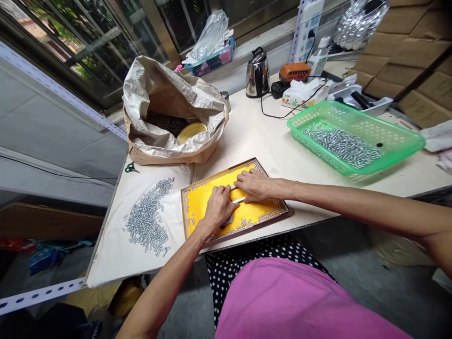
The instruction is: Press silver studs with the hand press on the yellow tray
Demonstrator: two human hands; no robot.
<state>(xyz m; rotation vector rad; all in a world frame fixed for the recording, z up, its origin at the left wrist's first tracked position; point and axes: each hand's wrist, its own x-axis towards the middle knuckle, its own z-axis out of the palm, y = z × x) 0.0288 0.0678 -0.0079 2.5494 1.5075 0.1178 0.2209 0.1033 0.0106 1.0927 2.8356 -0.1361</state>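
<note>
A shallow tray with a brown rim [199, 181] and a yellow bottom lies at the table's front edge. Small silvery metal pins [246, 223] are scattered along its sides. Over the middle of the yellow bottom, two thin silvery strips [238, 200] span the space between my hands; whether they are rows of pins or solid bars I cannot tell. My left hand [218, 207] is closed at their left ends, its fingers bent. My right hand [253, 185] is closed at their right ends, fingers curled down. A small greyish piece [229, 220] shows partly beneath my left hand.
A pile of pins [148, 219] lies on white cloth at the left, near green-handled scissors [131, 167]. Behind stands a large open sack [173, 150] with dark contents and a yellow dish. A green basket [384, 157] of pins is at the right, a kettle [257, 75] at the back.
</note>
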